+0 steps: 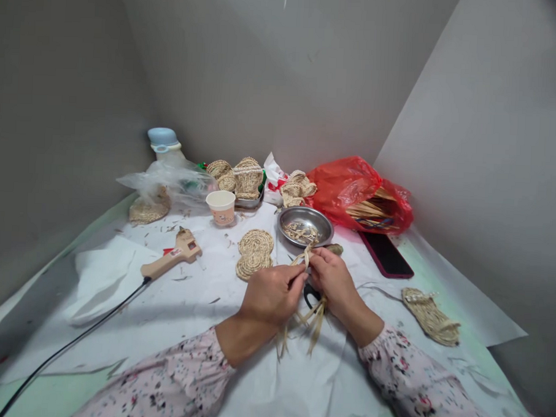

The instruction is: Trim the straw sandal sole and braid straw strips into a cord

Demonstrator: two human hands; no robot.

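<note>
Between my two hands is a straw braid (307, 256), pale and narrow, with loose strands hanging below toward the table. My left hand (274, 294) pinches it from the left, thumb and fingers pressed together. From the other side my right hand (332, 278) also has its fingers closed on the braid. Black scissors (310, 295) lie partly hidden under the hands. Just beyond them stands a metal bowl (306, 221) with straw scraps in it. A coiled straw sole shape (254, 254) lies flat to the left of my hands.
At left rests a glue gun (174, 253) with a black cord. A paper cup (221, 207), woven straw pieces (248, 178) and a red bag (352, 193) of straw stand behind. On the right are a phone (389, 255) and a small straw slipper (430, 316).
</note>
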